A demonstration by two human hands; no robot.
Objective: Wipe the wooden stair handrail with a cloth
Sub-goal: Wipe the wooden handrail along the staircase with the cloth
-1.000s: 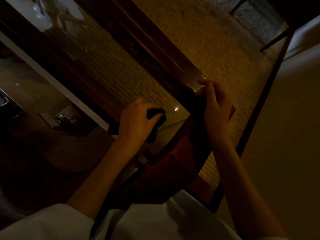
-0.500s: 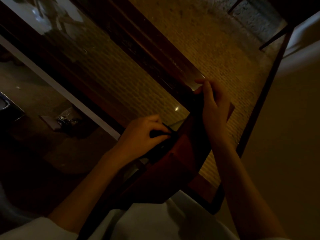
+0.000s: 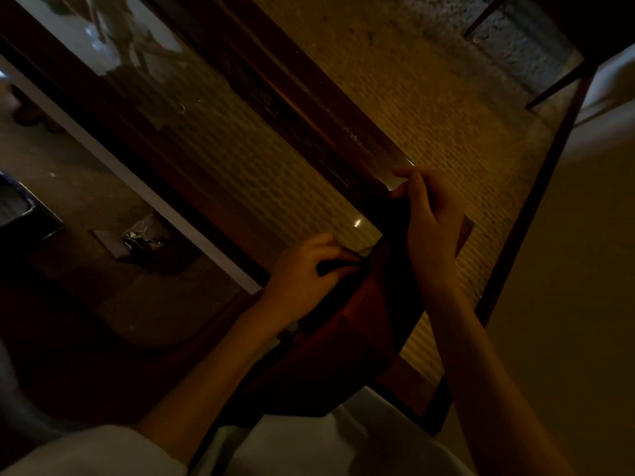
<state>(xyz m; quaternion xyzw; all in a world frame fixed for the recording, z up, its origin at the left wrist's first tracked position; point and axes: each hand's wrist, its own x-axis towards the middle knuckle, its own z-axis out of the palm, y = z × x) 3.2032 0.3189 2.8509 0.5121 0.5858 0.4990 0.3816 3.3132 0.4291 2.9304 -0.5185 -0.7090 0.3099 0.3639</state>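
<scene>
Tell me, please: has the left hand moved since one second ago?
Yes. The left hand, gripping the dark cloth, has moved down and to the right, toward the wooden handrail, and now meets its side.

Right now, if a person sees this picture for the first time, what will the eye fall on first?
First the two hands in the middle of the dim picture: the left hand presses a dark cloth against the side of the wooden handrail, and the right hand holds the rail a little higher. After that, the pale reflection in the glass panel at the top left.
</scene>
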